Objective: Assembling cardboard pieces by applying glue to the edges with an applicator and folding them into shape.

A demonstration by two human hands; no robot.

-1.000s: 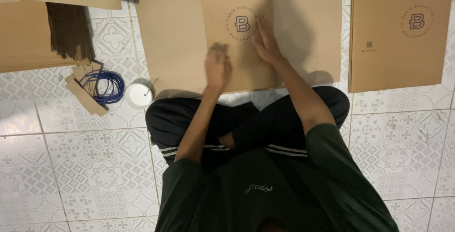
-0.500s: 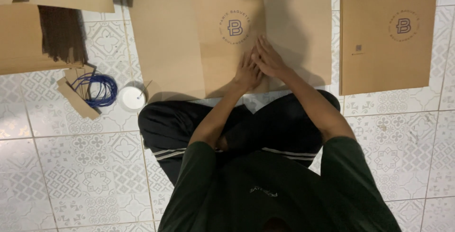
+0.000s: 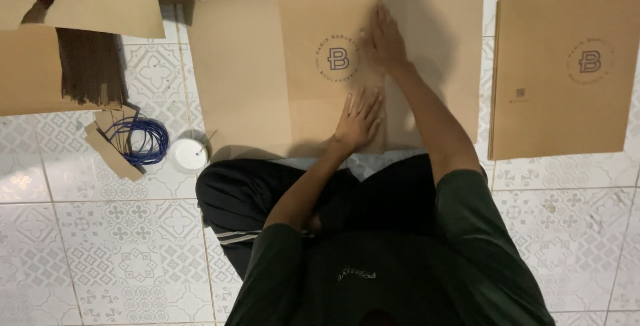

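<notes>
A large brown paper sheet lies flat on the tiled floor in front of my crossed legs, with its middle panel folded over and a round printed emblem on it. My left hand presses flat on the near end of the fold's right edge, fingers spread. My right hand presses flat on the same edge further away, beside the emblem. Neither hand holds anything.
A stack of finished brown paper bags lies at the right. More brown sheets and dark strips lie at the upper left. A coil of blue cord, cardboard pieces and a small white pot sit left of my knee.
My right hand has slid away from me along the folded edge, while my left hand stays near the sheet's front. The view has shifted slightly.
</notes>
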